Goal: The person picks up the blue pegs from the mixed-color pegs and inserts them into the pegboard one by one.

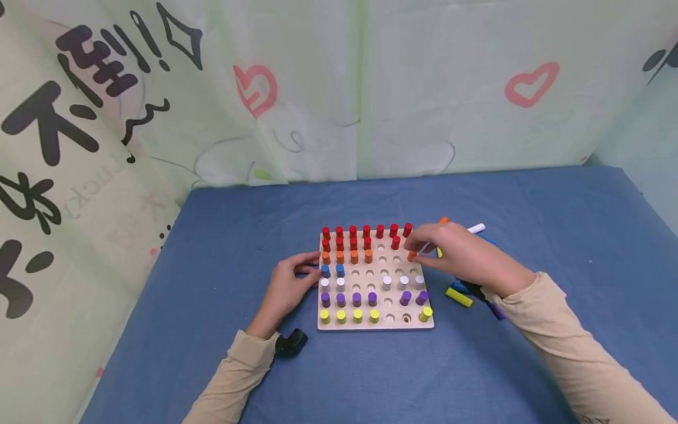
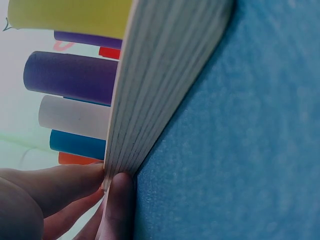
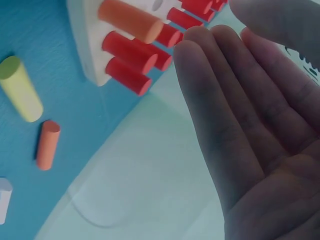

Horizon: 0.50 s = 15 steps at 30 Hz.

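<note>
A wooden pegboard (image 1: 346, 327) lies flat, with rows of red, orange, blue, white, purple and yellow pegs standing in it. My left hand (image 1: 287, 288) touches its left edge; in the left wrist view the fingertips (image 2: 121, 192) rest against the layered side. At the right edge, my right hand (image 1: 457, 252) is around an orange peg (image 1: 412, 255). In the right wrist view this orange peg (image 3: 130, 21) stands in the board beside red pegs (image 3: 129, 52). There the right fingers are straight, apart from the peg, and the thumb is separated from them.
Right of the board lie loose pegs: yellow (image 1: 458, 297), white (image 1: 477, 228), purple (image 1: 496, 311) and orange (image 1: 443, 220), with blue ones partly hidden by the right hand. Behind the blue-covered table (image 1: 254, 224) hangs a printed pale curtain (image 1: 424, 118).
</note>
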Available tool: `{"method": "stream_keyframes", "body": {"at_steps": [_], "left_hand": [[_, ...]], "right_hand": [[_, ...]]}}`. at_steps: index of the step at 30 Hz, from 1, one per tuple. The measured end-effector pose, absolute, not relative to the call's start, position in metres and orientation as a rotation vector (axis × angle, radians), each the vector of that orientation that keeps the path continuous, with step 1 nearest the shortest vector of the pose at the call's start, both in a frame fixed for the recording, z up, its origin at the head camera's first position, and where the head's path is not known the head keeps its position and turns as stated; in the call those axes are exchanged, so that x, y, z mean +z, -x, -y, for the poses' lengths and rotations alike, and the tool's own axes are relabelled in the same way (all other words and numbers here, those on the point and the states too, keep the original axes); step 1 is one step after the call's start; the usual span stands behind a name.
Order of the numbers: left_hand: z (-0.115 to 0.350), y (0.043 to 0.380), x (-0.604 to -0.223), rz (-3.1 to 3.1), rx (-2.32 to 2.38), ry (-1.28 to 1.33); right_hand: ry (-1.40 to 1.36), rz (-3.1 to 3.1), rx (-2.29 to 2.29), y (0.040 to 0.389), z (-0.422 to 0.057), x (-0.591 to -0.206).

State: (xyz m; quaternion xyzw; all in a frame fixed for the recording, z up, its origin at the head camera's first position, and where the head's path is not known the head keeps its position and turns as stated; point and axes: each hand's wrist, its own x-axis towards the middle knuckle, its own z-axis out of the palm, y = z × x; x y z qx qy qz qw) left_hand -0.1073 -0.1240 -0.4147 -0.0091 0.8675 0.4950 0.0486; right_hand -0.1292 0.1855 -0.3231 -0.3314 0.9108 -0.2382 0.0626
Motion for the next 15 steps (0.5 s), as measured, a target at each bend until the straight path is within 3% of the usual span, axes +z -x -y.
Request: {"method": "stream_keyframes", "body": {"at_steps": [15], "left_hand": [[0.123,0.108,-0.415,-2.657,1.494,0.039]], "right_hand": [[0.976,-2.802,-0.670,0.123,-0.207,-0.332]]}}
